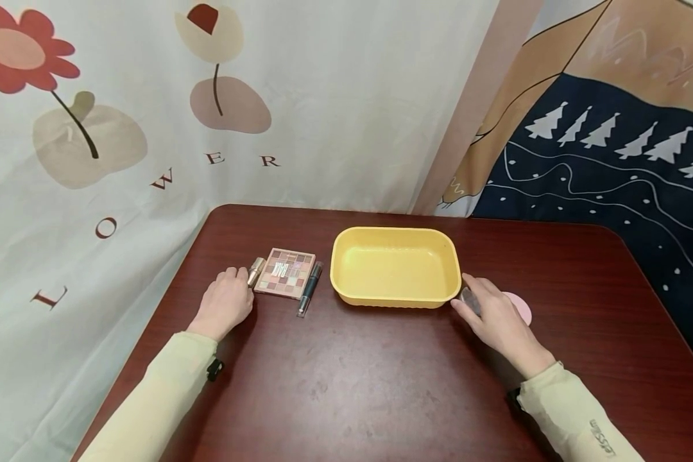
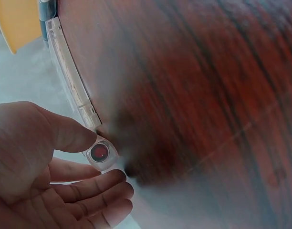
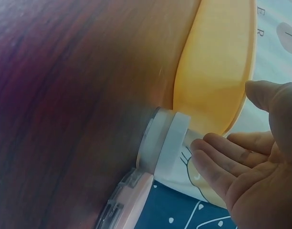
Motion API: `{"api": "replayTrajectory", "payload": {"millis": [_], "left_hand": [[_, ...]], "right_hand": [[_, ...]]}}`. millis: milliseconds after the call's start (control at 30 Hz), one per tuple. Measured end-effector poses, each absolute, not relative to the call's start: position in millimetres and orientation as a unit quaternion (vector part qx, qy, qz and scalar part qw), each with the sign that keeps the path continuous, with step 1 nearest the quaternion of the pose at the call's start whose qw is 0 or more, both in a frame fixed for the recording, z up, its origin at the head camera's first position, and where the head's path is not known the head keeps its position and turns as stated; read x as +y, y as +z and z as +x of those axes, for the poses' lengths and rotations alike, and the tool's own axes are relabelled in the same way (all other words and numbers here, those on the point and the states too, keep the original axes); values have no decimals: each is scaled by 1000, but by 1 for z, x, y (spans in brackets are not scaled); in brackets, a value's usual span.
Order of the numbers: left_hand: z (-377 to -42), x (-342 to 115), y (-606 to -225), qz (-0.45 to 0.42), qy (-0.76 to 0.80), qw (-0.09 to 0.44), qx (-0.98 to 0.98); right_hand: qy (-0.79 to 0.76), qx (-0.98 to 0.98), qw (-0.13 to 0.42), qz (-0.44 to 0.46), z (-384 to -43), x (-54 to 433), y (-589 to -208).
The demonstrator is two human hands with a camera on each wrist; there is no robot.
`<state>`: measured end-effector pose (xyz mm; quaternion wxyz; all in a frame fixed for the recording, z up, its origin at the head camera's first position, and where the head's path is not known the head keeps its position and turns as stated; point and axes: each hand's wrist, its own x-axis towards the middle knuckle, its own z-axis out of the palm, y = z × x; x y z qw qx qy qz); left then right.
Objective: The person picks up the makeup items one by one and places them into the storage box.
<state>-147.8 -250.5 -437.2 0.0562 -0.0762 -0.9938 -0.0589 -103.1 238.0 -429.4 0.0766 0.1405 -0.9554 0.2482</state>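
My left hand (image 1: 225, 300) is at the left of the table, with thumb and index finger on either side of a gold lipstick tube (image 1: 256, 272). In the left wrist view, the tube's round end (image 2: 99, 152) shows a dark red centre, between the thumb and fingers. Just right of it lies an eyeshadow palette (image 1: 285, 273), with a dark pen-like cosmetic stick (image 1: 309, 289) beside it. My right hand (image 1: 499, 321) reaches over a small round jar (image 1: 470, 300) with a pale lid (image 3: 173, 145). Its fingers are spread, with a gap between thumb and fingers.
A yellow rectangular basin (image 1: 395, 301) stands at the table's middle, close to the right hand's thumb side. A pink round compact (image 1: 520, 308) lies right of the jar, partly behind the right hand. Patterned curtains (image 1: 346, 115) hang behind the dark red table (image 1: 346, 385).
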Motion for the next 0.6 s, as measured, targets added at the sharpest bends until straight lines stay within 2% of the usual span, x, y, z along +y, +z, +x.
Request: {"api": "replayTrajectory", "payload": {"millis": [600], "left_hand": [[-150,-250,-438,-67,-68,32,-995]], "right_hand": [[266,-951,75,139,-106,233,-429]]}}
